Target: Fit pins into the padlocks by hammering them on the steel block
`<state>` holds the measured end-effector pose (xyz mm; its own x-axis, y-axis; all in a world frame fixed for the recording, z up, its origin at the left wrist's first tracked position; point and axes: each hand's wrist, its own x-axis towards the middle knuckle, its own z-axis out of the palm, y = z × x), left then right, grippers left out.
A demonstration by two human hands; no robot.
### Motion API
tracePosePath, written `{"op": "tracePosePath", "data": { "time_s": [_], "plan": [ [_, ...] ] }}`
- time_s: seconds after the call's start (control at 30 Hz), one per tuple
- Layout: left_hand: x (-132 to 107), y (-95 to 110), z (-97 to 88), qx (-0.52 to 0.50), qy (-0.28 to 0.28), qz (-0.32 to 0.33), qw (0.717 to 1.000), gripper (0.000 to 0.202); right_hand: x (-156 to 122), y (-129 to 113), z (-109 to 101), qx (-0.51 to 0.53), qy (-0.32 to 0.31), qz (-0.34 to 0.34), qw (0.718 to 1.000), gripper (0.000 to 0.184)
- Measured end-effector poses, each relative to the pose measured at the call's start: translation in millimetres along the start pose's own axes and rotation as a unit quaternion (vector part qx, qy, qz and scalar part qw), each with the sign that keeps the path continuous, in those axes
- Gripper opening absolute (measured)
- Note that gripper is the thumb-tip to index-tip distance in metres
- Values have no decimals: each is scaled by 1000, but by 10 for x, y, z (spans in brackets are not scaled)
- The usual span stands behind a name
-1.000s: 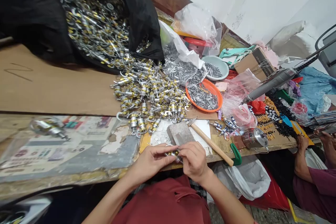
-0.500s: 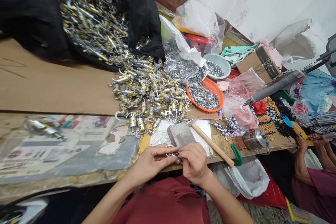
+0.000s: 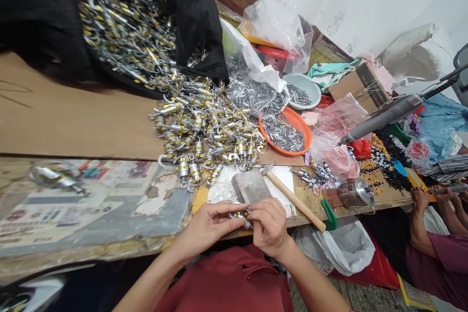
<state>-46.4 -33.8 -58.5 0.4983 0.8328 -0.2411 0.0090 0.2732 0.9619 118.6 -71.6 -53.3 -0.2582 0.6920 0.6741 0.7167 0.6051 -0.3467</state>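
Fitting (image 3: 238,215) sits between the two hands just before the bench (image 3: 127,245) edge, pinched by the left hand's (image 3: 208,226) thumb and fingers, with the right hand's (image 3: 270,225) curled fingers closed at its other end. Beyond them lie a block (image 3: 250,186) and hammer (image 3: 294,201), then a heap (image 3: 214,129) of similar pieces.

The held fitting (image 3: 239,215) gleams silver and yellow, and so does the heap of fittings (image 3: 208,126) on brown cardboard (image 3: 73,122). I see a black bag (image 3: 199,19), an orange tray (image 3: 301,124), a grey block (image 3: 250,186), a pale tan hammer handle (image 3: 295,201) and a plain dark-red shirt (image 3: 226,280).
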Motion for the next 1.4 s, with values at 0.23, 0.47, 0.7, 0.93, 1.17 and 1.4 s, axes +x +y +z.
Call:
{"op": "tracePosePath", "data": {
  "time_s": [0.23,0.47,0.7,0.93,1.17,1.4],
  "plan": [
    [6,-18,-5,8,3,7,1000,31,25,-14,-18,3,-4,10,1000,21],
    [5,12,0,1,4,-2,1000,30,28,-23,-16,6,-4,17,1000,19],
    [10,-80,-33,-22,7,-32,999,36,7,-32,9,-18,-13,29,999,24],
    [27,-142,-38,-44,4,-39,998,39,1,-44,17,-19,1,29,999,27],
    [21,-193,-42,-42,13,-30,999,36,-7,-42,39,-12,14,31,999,26],
    [16,-142,-38,-52,0,-35,998,38,-27,-48,41,-14,18,33,999,26]
  ]
}}
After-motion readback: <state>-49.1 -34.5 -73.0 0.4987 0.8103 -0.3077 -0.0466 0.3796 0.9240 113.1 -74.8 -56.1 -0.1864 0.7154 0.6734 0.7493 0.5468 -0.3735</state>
